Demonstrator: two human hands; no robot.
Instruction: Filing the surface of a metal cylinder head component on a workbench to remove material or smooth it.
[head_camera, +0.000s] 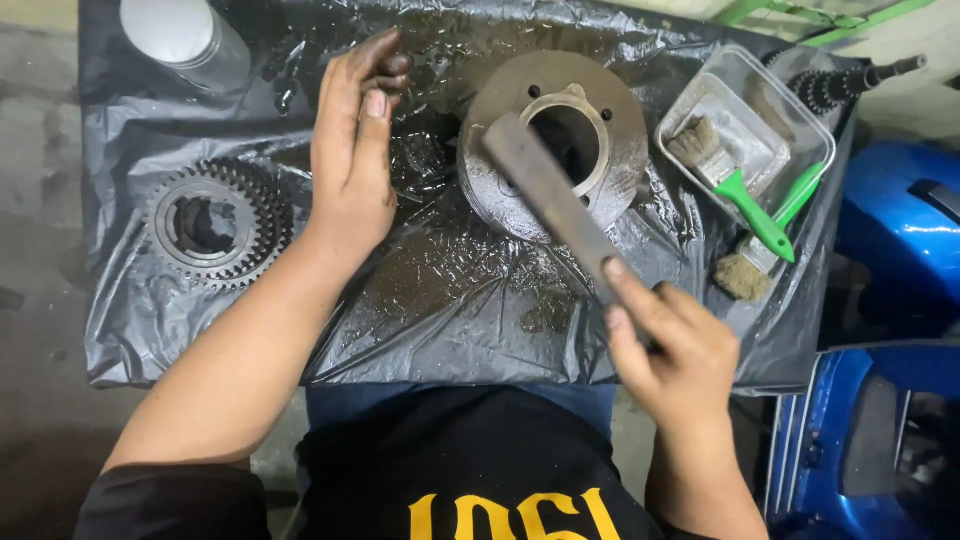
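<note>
My right hand (668, 350) grips a flat grey metal file (548, 196) whose far end lies across the top of a round, rusty engine cylinder (620, 135) with a central bore. My left hand (352, 150), smeared with dark grease, hovers flat with its fingers together, to the left of the cylinder and above the wet black plastic sheet (450, 290). It holds nothing.
A toothed gear cluster (218, 224) lies at the left of the sheet and a silver can (185, 38) at the top left. A clear tray (790, 105) holds a green-handled brush (722, 165); a second brush (765, 250) leans beside it. Blue panels (895, 235) stand right.
</note>
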